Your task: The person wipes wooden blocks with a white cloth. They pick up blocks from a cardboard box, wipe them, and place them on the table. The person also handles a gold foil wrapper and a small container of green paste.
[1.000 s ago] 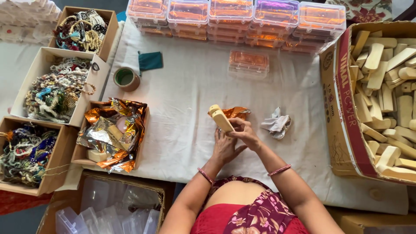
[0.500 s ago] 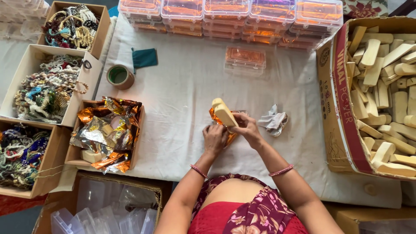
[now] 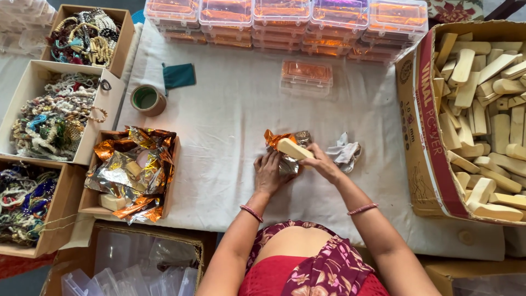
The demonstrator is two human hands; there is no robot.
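your left hand (image 3: 269,174) lies flat, fingers spread, pressing down on the foil sheet (image 3: 285,159) at the middle of the white table cloth (image 3: 230,109). your right hand (image 3: 322,163) is closed in a pinch on the near end of the pale wooden block (image 3: 292,148), which rests on top of that foil.

progress, as judged: the block is only partly wrapped. the foil is bunched up behind and under it, orange side showing at the far edge, silver side near your left palm, and most of the block's upper face is still bare. folding the foil over and closing the ends is not yet done.

orientation: the block's long axis runs on a diagonal, from upper left to lower right in the head view; its free end points away to your left, the held end toward your right hand.

further out: a crumpled white cloth (image 3: 344,152) sits just right of your right hand. a tray of loose foil sheets (image 3: 134,170) is to your left, a large carton of bare blocks (image 3: 482,109) to your right, and stacked clear plastic cases (image 3: 285,22) along the far edge.
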